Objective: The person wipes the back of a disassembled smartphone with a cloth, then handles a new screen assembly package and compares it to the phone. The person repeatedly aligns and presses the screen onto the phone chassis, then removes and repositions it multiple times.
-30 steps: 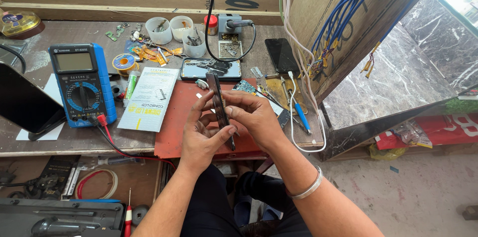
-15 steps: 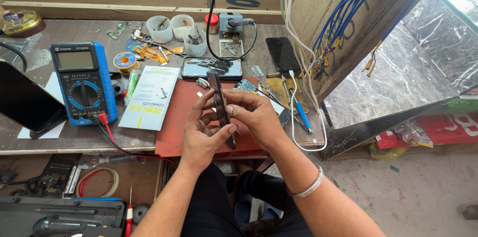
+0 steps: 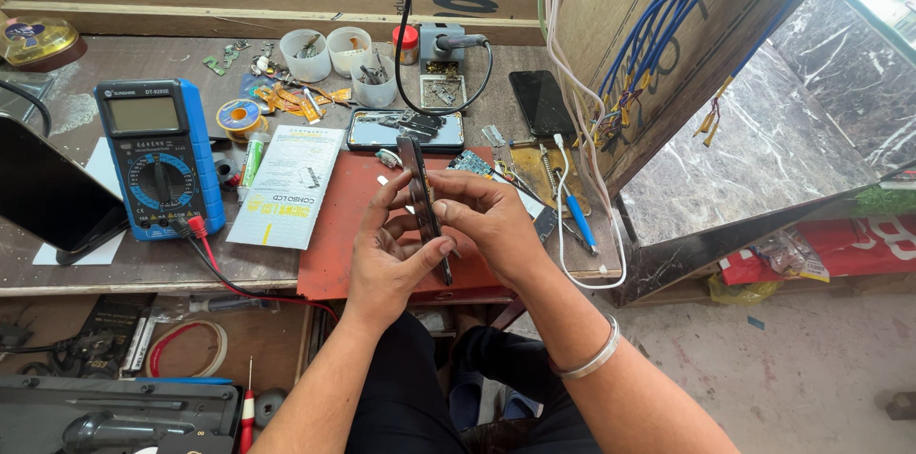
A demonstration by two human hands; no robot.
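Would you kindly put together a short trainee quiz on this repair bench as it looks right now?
1. True or false: both hands hold the thin dark phone frame edge-on above the red rubber mat.
2. Which lies nearest the blue digital multimeter? A) black smartphone B) white printed leaflet C) blue-handled tool
3. Which wrist bears the silver metal bangle?

Key: 1 true; 2 B; 3 the right, behind the right hand; the left hand has none.
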